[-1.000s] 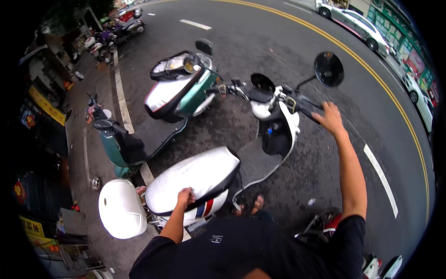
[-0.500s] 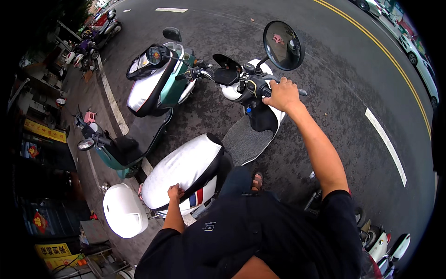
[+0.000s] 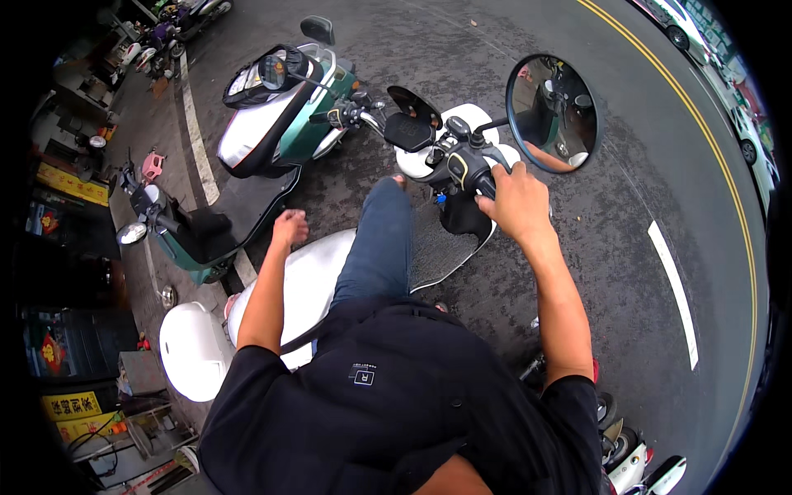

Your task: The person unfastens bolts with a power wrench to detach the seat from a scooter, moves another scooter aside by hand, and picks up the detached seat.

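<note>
A white scooter (image 3: 315,268) stands before me, its pale seat partly covered by my left leg, which is now swung across it. My right hand (image 3: 521,202) is closed around the right handlebar grip (image 3: 487,183) of this scooter, just below its round mirror (image 3: 554,114). Raised beside the seat, my left hand (image 3: 290,228) holds nothing; its fingers are loosely bent and slightly blurred. A white top box (image 3: 194,351) sits behind the seat. The grey footboard (image 3: 445,247) shows to the right of my leg.
A green and white scooter (image 3: 272,136) is parked close on the left, another green one (image 3: 194,235) nearer the shopfronts. More scooters (image 3: 631,466) stand at the lower right. Cars (image 3: 681,33) line the far side of the road beyond a double yellow line (image 3: 701,124).
My left hand has lifted off the seat and moved forward. My left leg has come up over the scooter. My right hand stays on the grip, and the handlebar sits slightly lower in view.
</note>
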`<state>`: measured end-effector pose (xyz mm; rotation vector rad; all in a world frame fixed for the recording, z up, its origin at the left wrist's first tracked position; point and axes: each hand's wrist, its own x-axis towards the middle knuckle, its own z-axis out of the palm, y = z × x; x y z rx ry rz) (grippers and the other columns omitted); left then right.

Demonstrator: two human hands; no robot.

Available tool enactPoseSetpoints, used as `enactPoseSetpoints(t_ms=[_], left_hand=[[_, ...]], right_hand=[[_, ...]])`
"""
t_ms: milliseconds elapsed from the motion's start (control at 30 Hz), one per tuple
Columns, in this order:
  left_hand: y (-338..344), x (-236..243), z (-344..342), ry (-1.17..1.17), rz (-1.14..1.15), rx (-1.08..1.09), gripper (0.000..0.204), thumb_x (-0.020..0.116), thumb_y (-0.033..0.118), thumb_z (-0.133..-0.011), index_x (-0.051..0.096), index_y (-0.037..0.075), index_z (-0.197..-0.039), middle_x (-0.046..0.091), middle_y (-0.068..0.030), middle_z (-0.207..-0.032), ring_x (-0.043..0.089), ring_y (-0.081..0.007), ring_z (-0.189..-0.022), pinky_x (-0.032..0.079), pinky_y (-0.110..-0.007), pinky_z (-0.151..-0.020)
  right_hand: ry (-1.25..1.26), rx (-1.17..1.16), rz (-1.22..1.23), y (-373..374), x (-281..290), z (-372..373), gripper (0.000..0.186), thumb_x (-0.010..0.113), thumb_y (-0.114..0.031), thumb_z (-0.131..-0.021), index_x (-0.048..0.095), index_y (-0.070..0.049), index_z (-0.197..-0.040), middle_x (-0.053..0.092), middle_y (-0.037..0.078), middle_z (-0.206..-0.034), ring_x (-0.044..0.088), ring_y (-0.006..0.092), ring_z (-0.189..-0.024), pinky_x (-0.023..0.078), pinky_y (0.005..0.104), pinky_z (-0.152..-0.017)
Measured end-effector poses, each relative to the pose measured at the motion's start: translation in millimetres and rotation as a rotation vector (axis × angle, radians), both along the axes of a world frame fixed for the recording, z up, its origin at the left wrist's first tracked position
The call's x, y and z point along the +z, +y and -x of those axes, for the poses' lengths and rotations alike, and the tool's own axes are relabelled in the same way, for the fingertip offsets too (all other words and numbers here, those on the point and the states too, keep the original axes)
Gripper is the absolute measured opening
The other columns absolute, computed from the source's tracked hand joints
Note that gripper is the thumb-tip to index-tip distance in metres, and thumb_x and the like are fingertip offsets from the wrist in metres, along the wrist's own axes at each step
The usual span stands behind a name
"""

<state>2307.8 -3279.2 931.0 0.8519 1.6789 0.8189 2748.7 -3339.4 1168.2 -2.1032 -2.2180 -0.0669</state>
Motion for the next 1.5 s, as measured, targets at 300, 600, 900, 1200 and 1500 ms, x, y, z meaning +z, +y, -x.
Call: enactPoseSetpoints(t_ms=[300, 600, 900, 1200, 1500], left_hand=[[278.1, 47.1, 1.8, 0.935, -0.705, -0.778, 0.073, 0.074, 0.020, -0.068, 0.039, 0.008, -0.132, 0.041, -0.0171, -0.133, 0.037, -0.0343, -0.124, 0.033, -0.040, -0.103], [105.6, 107.8, 558.7, 0.871, -0.342, -0.885, 0.074, 0.071, 0.028, -0.070, 0.040, 0.009, -0.135, 0.061, -0.0248, -0.105, 0.060, -0.0388, -0.097, 0.046, -0.042, -0.082], [150.2, 153.6, 844.7, 0.445, -0.401, -1.403, 0.088, 0.074, 0.014, -0.062, 0.030, 0.003, -0.138, 0.060, -0.0240, -0.109, 0.060, -0.0362, -0.097, 0.046, -0.041, -0.082], [119.0, 140.2, 849.4, 0.371, -0.419, -1.543, 0.102, 0.072, -0.003, -0.060, 0.015, 0.005, -0.144, 0.061, -0.0254, -0.099, 0.061, -0.0294, -0.089, 0.045, -0.036, -0.082], [63.2, 167.0, 745.2, 0.679, -0.642, -1.743, 0.096, 0.075, 0.006, -0.061, 0.025, 0.008, -0.142, 0.060, -0.0244, -0.100, 0.058, -0.0349, -0.088, 0.044, -0.039, -0.081]], right_hand=[[0.150, -0.187, 0.183, 31.0, -5.5, 39.3, 0.050, 0.076, -0.021, -0.063, 0.054, -0.004, -0.105, 0.045, 0.022, -0.117, 0.047, 0.0366, -0.109, 0.042, 0.0407, -0.092], [0.005, -0.280, 0.084, -27.8, -12.7, 531.7, 0.075, 0.075, -0.024, -0.056, 0.046, -0.010, -0.124, 0.046, 0.013, -0.127, 0.042, 0.0298, -0.122, 0.030, 0.0444, -0.105], [-0.148, -0.700, -0.009, -132.6, 17.6, 899.5, 0.063, 0.067, -0.019, -0.065, 0.048, -0.005, -0.123, 0.054, 0.011, -0.114, 0.052, 0.0285, -0.110, 0.034, 0.0417, -0.101], [-0.139, -0.788, -0.296, -220.5, -37.6, 940.0, 0.040, 0.066, -0.014, -0.060, 0.053, -0.007, -0.097, 0.053, 0.007, -0.093, 0.049, 0.0243, -0.093, 0.042, 0.0366, -0.080], [-0.081, -1.042, -0.375, -346.8, -110.6, 937.0, 0.051, 0.068, -0.015, -0.058, 0.055, -0.008, -0.108, 0.056, 0.007, -0.098, 0.052, 0.0264, -0.097, 0.042, 0.0389, -0.083]])
